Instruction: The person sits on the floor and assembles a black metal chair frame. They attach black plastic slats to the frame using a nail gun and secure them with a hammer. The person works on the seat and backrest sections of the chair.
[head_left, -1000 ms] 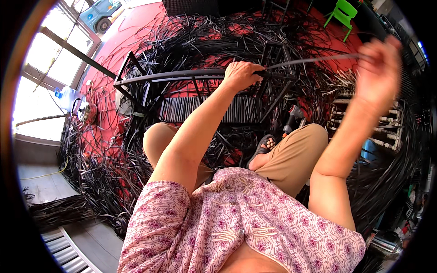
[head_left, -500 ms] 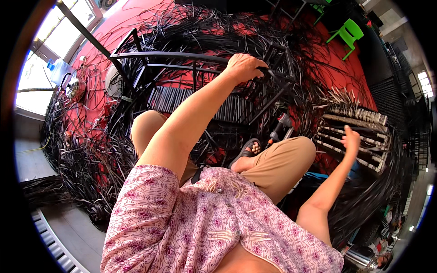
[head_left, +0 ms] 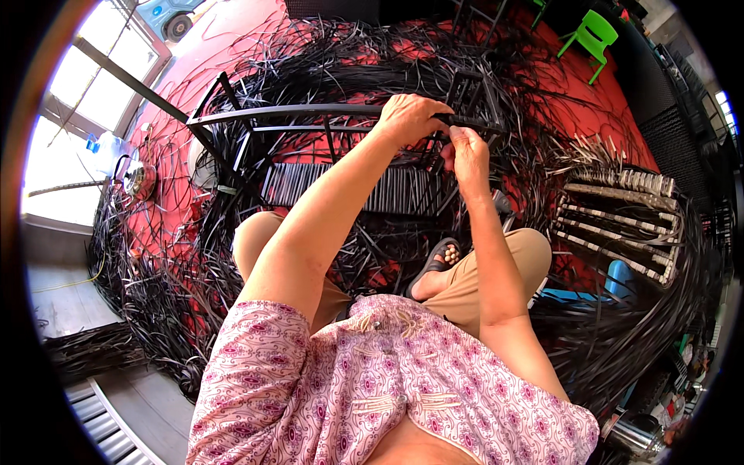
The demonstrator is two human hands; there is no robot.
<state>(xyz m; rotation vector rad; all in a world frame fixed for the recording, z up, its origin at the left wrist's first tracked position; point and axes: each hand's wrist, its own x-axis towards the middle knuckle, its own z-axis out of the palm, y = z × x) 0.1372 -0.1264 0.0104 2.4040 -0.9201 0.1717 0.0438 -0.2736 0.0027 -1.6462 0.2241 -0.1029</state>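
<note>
A black metal furniture frame stands tilted in front of my knees, with dark strips laid side by side across its lower panel. My left hand is closed over the top bar near its right corner. Beside it, my right hand has its thumb and fingers pinched together at that same corner. Whatever lies between those fingertips is too small and dark to make out. Loose black flat strips surround the frame on the red floor covering.
At right sits a bundled rack of pale-wrapped rods, with a blue object beside it. Farther back stands a green chair. A metal kettle and a clear water jug are at far left.
My right hand has come from beside the rod bundle, up and left, to the frame's corner, and its fingers have closed. My left hand stays on the bar.
</note>
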